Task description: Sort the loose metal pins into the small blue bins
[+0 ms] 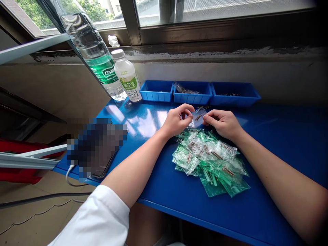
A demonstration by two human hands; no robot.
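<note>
A small clear plastic bag (199, 116) with a few thin metal pieces inside is spread between my two hands. My left hand (178, 119) is closed at the bag's left side, thumb and forefinger curled together. At its right edge, my right hand (222, 123) pinches the bag between thumb and fingertips. Just below lies a heap of small clear and green bags (208, 157), several with pin-like metal pieces showing through. The exact fingertip contact on the left is partly hidden.
Behind my hands stand a left blue bin (156, 96), a middle bin (192, 98) holding a plastic bag, and a right bin (234, 100) with thin pieces. A large water bottle (101, 70), a coconut water bottle (128, 77) and a blurred-out dark device (102, 167) are at left.
</note>
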